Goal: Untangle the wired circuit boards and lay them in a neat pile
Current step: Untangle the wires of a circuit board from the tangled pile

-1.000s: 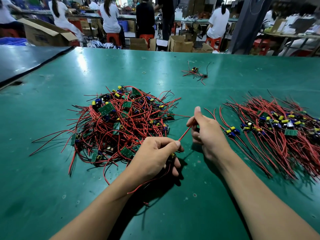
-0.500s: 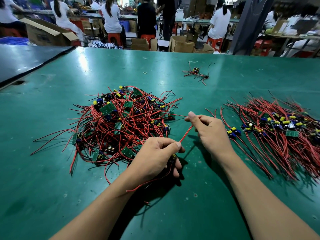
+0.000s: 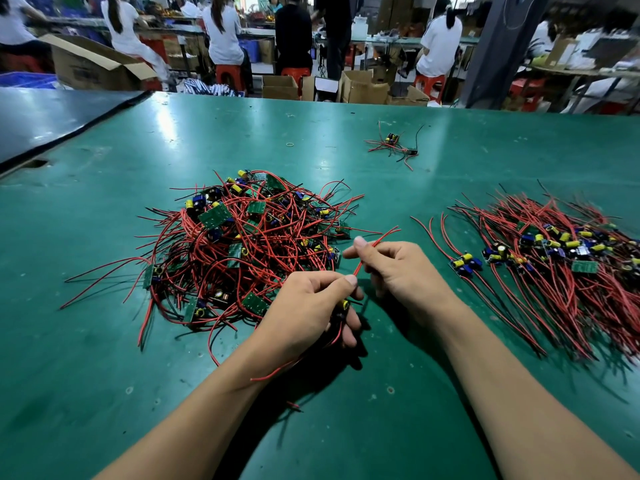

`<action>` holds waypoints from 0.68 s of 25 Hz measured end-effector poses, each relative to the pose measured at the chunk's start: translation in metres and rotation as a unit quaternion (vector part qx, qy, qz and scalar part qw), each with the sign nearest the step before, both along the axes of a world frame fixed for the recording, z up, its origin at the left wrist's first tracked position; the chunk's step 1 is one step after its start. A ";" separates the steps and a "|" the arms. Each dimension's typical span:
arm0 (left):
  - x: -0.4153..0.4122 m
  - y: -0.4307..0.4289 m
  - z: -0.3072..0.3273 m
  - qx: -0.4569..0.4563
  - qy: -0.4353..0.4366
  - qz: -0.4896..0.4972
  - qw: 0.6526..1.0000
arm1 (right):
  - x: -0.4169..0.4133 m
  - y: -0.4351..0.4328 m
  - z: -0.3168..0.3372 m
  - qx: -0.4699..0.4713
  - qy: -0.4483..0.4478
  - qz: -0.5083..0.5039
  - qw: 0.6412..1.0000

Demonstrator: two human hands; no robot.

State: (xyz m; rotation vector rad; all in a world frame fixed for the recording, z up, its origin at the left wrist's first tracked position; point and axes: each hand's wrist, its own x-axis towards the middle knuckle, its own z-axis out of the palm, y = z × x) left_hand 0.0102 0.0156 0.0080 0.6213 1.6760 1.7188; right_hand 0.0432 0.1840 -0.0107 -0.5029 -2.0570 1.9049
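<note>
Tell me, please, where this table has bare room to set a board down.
Bare table lies beyond the tangled heap up to the small bundle, and left of the heap. Crowded: between heap and neat pile, where left hand and right hand hold a wire.

Tangled heap (image 3: 249, 251): small green boards (yellow and blue parts on them) knotted in red and black wires, left of centre.
Neat pile (image 3: 554, 261): boards in a row, wires combed parallel, far right.
Held board (image 3: 344, 304): mostly hidden in left hand (image 3: 304, 310); its red wire (image 3: 367, 254) pinched by right hand (image 3: 405, 271).
</note>
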 end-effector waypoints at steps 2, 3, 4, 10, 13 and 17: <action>0.001 -0.001 0.000 -0.005 0.005 -0.014 1.000 | 0.000 0.005 0.000 -0.006 0.036 -0.059 0.998; 0.002 0.000 -0.001 -0.006 0.006 -0.019 1.000 | 0.000 0.008 0.000 0.001 0.048 -0.087 0.995; 0.002 0.000 -0.001 -0.007 0.007 -0.023 1.000 | 0.000 0.009 0.001 0.017 0.057 -0.111 0.992; 0.002 0.001 0.000 -0.011 0.008 -0.032 0.999 | -0.004 0.003 0.009 -0.068 0.082 -0.153 0.982; 0.002 0.000 -0.001 -0.016 0.009 -0.039 0.999 | -0.002 0.006 0.018 -0.222 0.061 -0.099 0.968; 0.002 -0.001 0.000 -0.020 0.008 -0.046 0.999 | 0.006 0.018 0.020 -0.151 0.006 -0.079 0.985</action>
